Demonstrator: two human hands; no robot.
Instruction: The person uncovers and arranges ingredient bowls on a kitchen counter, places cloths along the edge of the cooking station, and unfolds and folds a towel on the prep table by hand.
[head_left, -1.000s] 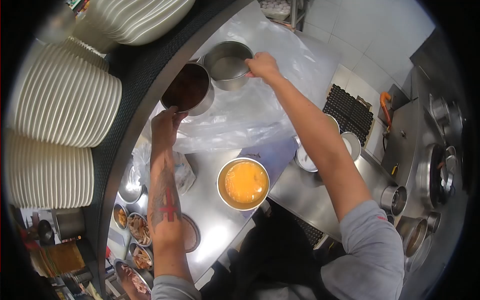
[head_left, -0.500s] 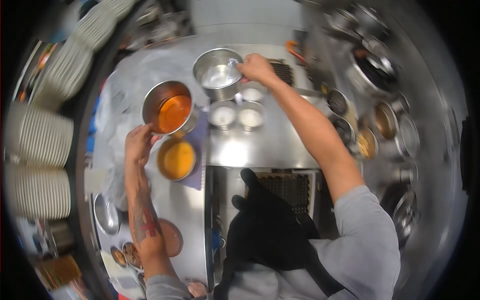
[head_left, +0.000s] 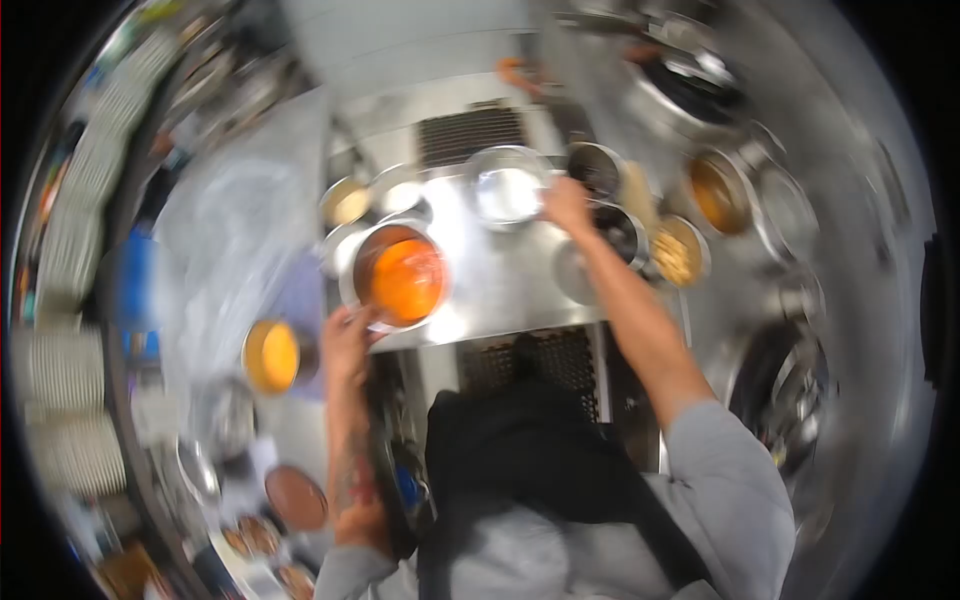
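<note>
My left hand (head_left: pixel 350 335) grips the near rim of a round steel pot (head_left: pixel 352 268) with orange-red liquid (head_left: pixel 408 280) inside. The pot is over the left part of a steel counter (head_left: pixel 480 295). My right hand (head_left: pixel 567 205) is closed on the right side of a second steel pot (head_left: pixel 508 188), whose inside looks pale and shiny; blur hides what it contains. Just behind the left pot stand small containers, one with yellowish contents (head_left: pixel 347 203) and one with white contents (head_left: pixel 402 192). A bowl of yellow-orange liquid (head_left: pixel 273 356) stands farther left on a purple cloth (head_left: pixel 308 290).
Dark pots (head_left: pixel 594 172) and a bowl of yellow pieces (head_left: pixel 675 252) line the right side, beside a pot of brown liquid (head_left: pixel 717 195). Clear plastic sheeting (head_left: pixel 215 230) covers the left table. Stacked plates (head_left: pixel 75 450) stand far left. A black mat (head_left: pixel 470 137) lies beyond the counter.
The view has swung rightward. Both hands have carried their pots from over the plastic-covered table to the steel counter on the right. The bowl of yellow-orange liquid stays behind on the purple cloth.
</note>
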